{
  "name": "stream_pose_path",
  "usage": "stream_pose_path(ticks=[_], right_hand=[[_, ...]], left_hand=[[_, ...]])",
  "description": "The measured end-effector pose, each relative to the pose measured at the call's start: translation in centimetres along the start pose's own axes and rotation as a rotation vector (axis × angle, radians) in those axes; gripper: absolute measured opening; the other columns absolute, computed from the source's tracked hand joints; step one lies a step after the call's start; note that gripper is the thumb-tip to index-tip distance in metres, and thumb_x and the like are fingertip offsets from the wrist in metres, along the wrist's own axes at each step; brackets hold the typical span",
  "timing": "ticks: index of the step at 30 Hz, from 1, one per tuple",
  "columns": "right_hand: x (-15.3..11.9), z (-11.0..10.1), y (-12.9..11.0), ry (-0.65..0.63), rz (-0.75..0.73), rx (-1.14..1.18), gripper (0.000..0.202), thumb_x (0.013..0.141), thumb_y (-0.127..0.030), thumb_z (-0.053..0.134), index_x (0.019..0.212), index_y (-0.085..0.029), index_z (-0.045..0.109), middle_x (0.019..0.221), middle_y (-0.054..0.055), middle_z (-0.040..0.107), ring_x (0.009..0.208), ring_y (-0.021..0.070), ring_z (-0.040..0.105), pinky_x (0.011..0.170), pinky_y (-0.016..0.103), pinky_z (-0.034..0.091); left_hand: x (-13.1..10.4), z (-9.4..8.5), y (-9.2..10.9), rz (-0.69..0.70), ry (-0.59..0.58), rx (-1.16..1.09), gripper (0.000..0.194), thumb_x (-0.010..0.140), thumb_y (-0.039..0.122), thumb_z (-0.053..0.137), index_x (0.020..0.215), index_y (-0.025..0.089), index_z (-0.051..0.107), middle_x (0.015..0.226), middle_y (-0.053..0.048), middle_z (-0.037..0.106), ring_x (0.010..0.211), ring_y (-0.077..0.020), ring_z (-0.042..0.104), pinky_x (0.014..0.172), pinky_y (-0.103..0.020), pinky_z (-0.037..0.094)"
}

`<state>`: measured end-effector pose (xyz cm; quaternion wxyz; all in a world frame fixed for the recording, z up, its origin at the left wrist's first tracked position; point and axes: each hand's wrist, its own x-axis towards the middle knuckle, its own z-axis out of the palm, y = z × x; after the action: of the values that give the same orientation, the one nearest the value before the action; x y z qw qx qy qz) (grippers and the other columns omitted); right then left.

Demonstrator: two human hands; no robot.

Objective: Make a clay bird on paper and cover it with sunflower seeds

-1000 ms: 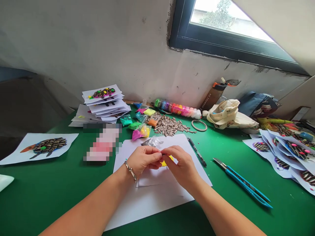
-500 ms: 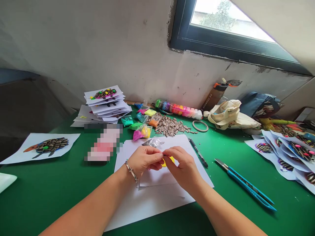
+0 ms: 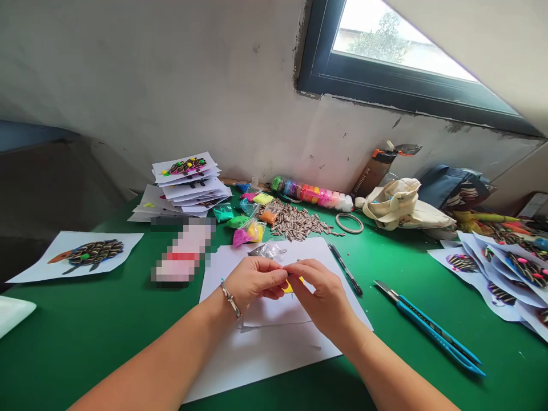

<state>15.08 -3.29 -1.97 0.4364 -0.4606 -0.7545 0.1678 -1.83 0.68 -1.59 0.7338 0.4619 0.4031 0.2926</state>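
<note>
My left hand [image 3: 258, 279], with a silver bracelet at the wrist, has its thumb and fingers pinched together. Its fingertips meet those of my right hand [image 3: 317, 286], which is pinched as well. Whatever is between the fingertips is too small or hidden to make out. Just below and behind the fingers shows a yellow patch [image 3: 293, 285], partly covered by my hands, on a white sheet of paper [image 3: 274, 317]. That sheet lies on larger white paper [image 3: 240, 365]. A clear bag with dark and white contents [image 3: 269, 249] rests on the paper behind my hands.
Right of the paper lie a black pen [image 3: 345, 268] and a blue utility knife [image 3: 432, 328], blade exposed. Behind are colored clay packets [image 3: 249, 231], a sunflower seed pile [image 3: 295, 221] and a tape ring [image 3: 349, 223]. Seed-decorated sheets [image 3: 192, 185] are stacked left; more sheets [image 3: 499, 268] lie right.
The view has shifted slightly, so the things on the table sit a little to the right and lower. Both hands stay pinched together over the paper with barely any change.
</note>
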Motion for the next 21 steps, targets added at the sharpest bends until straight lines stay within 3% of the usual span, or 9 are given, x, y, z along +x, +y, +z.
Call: stream_pose_path(ticks=[6,9,11,15,21], right_hand=[[-0.3,0.0,-0.5,-0.027,0.012,0.076,0.022,0.088,-0.013,0.052,0.1,-0.022,0.069,0.088,0.005,0.067,0.08,0.0171,0.061,0.071,0.031,0.05],[-0.1,-0.6,-0.5,-0.061,0.117,0.198,0.024,0.086,-0.018,0.056,0.106,-0.023,0.067,0.092,0.005,0.069,0.082,0.0168,0.062,0.074,0.031,0.051],[0.3,-1.1,-0.2,-0.048,0.231,0.231,0.023,0.086,-0.024,0.057,0.106,-0.022,0.068,0.094,0.005,0.07,0.081,0.017,0.063,0.073,0.03,0.051],[1.8,-1.8,0.8,-0.094,0.384,0.07,0.02,0.085,-0.031,0.056,0.095,-0.021,0.071,0.092,0.006,0.071,0.079,0.0183,0.062,0.069,0.029,0.048],[4.8,0.3,1.6,-0.24,0.321,-0.285,0.021,0.085,-0.024,0.05,0.08,-0.021,0.07,0.082,0.005,0.068,0.076,0.0175,0.057,0.067,0.028,0.039]], left_hand=[[-0.1,0.1,0.0,-0.01,-0.015,0.003,0.039,0.058,0.049,0.084,0.07,0.014,0.072,0.061,-0.002,0.066,0.054,-0.0108,0.059,0.056,-0.023,0.049],[-0.3,-0.3,0.7,-0.014,0.011,-0.04,0.04,0.055,0.047,0.087,0.068,0.013,0.07,0.058,-0.002,0.065,0.05,-0.0102,0.059,0.052,-0.021,0.048],[-0.4,-0.9,1.5,0.021,0.088,-0.109,0.04,0.05,0.042,0.09,0.067,0.013,0.069,0.058,-0.002,0.066,0.049,-0.0101,0.059,0.051,-0.021,0.049],[-0.5,-2.9,3.1,0.104,0.304,-0.3,0.034,0.051,0.029,0.091,0.071,0.014,0.069,0.063,-0.002,0.069,0.051,-0.0095,0.06,0.053,-0.021,0.053],[0.5,-4.1,1.8,0.075,0.387,-0.31,0.021,0.065,0.022,0.083,0.075,0.013,0.067,0.065,-0.003,0.069,0.052,-0.0093,0.061,0.052,-0.021,0.055]])
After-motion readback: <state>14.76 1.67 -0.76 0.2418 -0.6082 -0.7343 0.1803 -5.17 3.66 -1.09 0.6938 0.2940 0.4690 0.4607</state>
